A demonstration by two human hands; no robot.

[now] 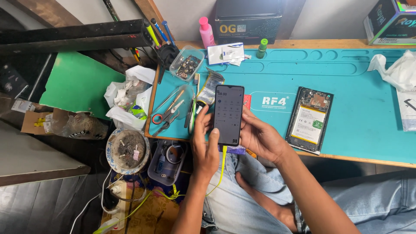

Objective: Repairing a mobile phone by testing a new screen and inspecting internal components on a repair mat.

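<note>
**Both hands hold a dark phone above the bench edge**

Denim-clad knees (pixel 260 195) fill the space closest to the lens, with both forearms rising from them toward the bench. Left hand (pixel 206 149) grips the left edge of a dark smartphone (pixel 228 114), its thumb laid on the lower part of the lit screen. Right hand (pixel 260 136) cradles the phone's right edge from behind, fingers curled round it. So both hands are closed on the same phone, which stands upright between them, over the near edge of a teal work mat (pixel 346 86).

Just right of the right hand, an opened phone (pixel 310 120) lies flat on the mat, its battery and circuit board exposed. Left of the left hand, orange-handled scissors (pixel 162 118) and tweezers (pixel 171 99) lie at the mat's left end. Beyond them sits a clear plastic tub (pixel 187 63) of small parts, and past that a pink bottle (pixel 206 32) stands at the back of the bench. Below and left of the left hand, off the bench, a round dish (pixel 128 149) holds ash and stubs, and a clear tray (pixel 167 162) lies beside it. Under the hands, a thin yellow cord (pixel 222 167) hangs down across the denim. Far right of the right hand, crumpled white tissue (pixel 396 71) rests on the mat.
</note>
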